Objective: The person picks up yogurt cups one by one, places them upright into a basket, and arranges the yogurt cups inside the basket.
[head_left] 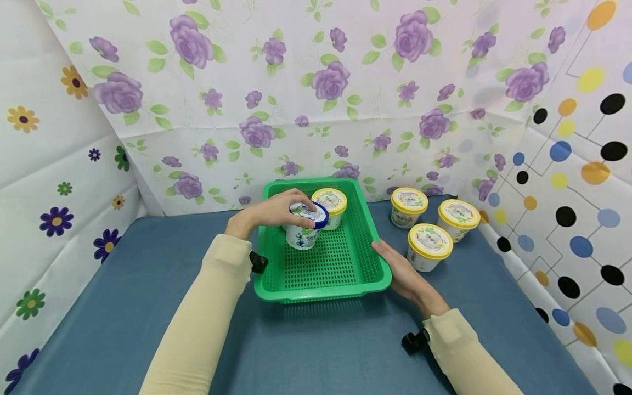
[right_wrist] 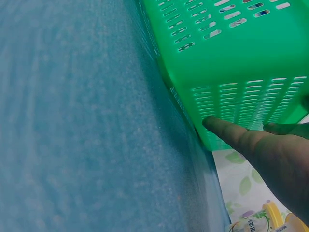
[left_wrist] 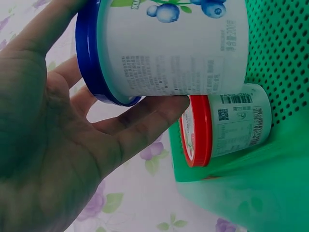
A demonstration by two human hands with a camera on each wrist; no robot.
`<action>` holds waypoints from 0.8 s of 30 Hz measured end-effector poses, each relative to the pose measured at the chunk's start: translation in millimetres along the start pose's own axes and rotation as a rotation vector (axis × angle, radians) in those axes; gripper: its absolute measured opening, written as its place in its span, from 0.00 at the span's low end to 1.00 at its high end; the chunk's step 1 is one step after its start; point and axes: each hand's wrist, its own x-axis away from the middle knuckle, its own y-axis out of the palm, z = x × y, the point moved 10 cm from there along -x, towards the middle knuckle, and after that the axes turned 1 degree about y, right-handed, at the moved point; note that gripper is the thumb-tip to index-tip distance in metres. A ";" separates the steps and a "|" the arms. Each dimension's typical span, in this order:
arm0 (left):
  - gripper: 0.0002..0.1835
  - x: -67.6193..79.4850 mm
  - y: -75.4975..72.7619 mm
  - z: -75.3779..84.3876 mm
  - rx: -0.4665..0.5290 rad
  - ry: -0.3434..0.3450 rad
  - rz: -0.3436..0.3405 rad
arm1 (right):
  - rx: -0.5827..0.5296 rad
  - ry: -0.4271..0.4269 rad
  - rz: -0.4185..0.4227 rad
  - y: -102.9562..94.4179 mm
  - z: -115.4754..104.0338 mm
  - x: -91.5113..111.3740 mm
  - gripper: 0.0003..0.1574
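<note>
My left hand (head_left: 271,211) grips a white tub (head_left: 302,237) with a blue lid and blueberry print, from above at its lid. The tub is inside the left part of a green plastic basket (head_left: 323,291); whether it touches the bottom I cannot tell. Just behind it in the basket stands a yellow-lidded tub (head_left: 329,202). A red-lidded tub (left_wrist: 236,121) shows in the left wrist view, also in the basket, hidden by my hand in the head view. My right hand (head_left: 402,271) holds the basket's right side, fingers against the outer slotted wall (right_wrist: 241,99).
Several yellow-lidded tubs stand close together right of the basket: one at the back (head_left: 408,206), one on the right (head_left: 459,216), one in front (head_left: 429,247). A blue cloth (head_left: 326,351) covers the table. Flower-patterned sheeting (head_left: 296,104) rises behind it.
</note>
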 end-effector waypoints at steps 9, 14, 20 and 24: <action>0.25 1.9 8.6 -3.9 -0.016 -0.020 -0.045 | -0.006 0.010 0.001 0.1 -0.2 -0.5 0.46; 0.26 1.6 14.9 -8.2 -0.015 -0.055 -0.075 | -0.012 0.007 -0.006 0.9 -0.1 -0.5 0.45; 0.26 1.2 22.8 -12.2 -0.027 -0.092 -0.127 | -0.016 0.008 -0.008 1.1 0.2 -0.2 0.45; 0.26 0.0 27.4 -12.1 -0.036 -0.100 -0.149 | -0.011 0.007 -0.002 0.3 0.4 0.2 0.45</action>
